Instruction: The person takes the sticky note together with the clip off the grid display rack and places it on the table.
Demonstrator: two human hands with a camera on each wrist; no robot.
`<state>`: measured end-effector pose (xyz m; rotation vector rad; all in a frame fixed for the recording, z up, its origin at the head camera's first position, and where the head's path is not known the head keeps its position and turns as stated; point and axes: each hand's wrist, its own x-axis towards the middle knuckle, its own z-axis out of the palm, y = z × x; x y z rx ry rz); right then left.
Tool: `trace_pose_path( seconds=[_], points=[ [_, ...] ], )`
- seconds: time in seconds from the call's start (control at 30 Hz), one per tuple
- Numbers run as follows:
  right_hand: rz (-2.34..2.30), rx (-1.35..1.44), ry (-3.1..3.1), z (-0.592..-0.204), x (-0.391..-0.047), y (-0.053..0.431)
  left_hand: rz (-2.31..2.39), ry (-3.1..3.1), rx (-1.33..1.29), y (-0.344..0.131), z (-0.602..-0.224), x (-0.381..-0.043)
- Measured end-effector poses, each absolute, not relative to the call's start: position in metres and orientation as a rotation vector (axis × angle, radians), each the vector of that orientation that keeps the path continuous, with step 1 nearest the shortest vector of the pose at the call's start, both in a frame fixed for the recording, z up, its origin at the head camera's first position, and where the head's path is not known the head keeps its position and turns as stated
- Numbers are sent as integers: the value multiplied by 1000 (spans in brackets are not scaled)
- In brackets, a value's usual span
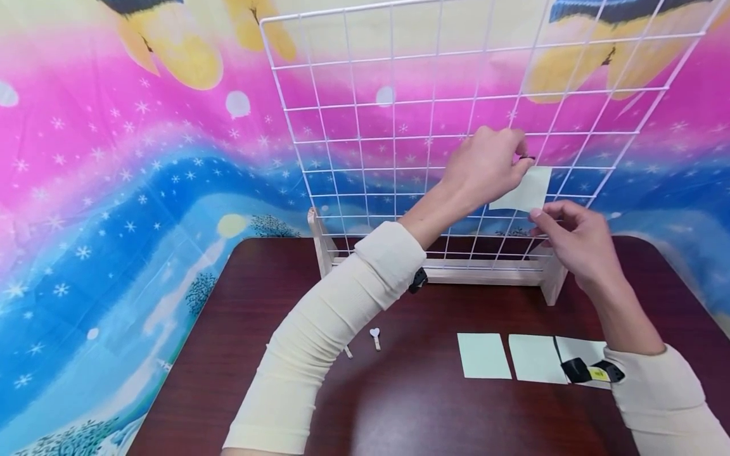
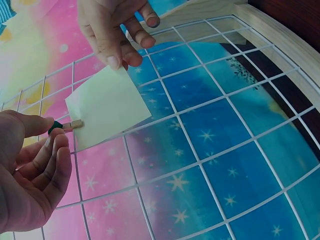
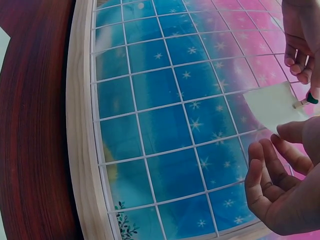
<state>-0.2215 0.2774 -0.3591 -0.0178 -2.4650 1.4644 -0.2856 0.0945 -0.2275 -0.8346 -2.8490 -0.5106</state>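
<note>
A pale green square of paper [image 1: 527, 189] lies against the white wire grid [image 1: 393, 136]. At its top edge my left hand [image 1: 483, 166] pinches a small wooden clothespin [image 2: 73, 125] with a dark green end between thumb and index finger. The clothespin's tip overlaps the paper's edge by a grid wire in the left wrist view. My right hand [image 1: 584, 247] pinches the paper's opposite, lower corner between thumb and index finger; its other fingers are loosely bent. In the right wrist view the paper [image 3: 275, 106] bows slightly between the two hands.
Wooden feet [image 1: 553, 278] hold the grid upright on a dark red-brown table [image 1: 399, 405]. Three more paper squares [image 1: 483, 356] lie at the front right, partly under the right wrist. A clothespin with a white heart [image 1: 374, 338] lies near the left forearm. A patterned cloth [image 1: 142, 139] hangs behind.
</note>
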Motion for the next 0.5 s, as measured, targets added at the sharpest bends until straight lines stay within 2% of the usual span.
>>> trace_pose_path(
  seconds=[0.5],
  points=[
    [1486,10,-2437,-359,-223,274,-328,-2855,-856,99,-224,-284]
  ],
)
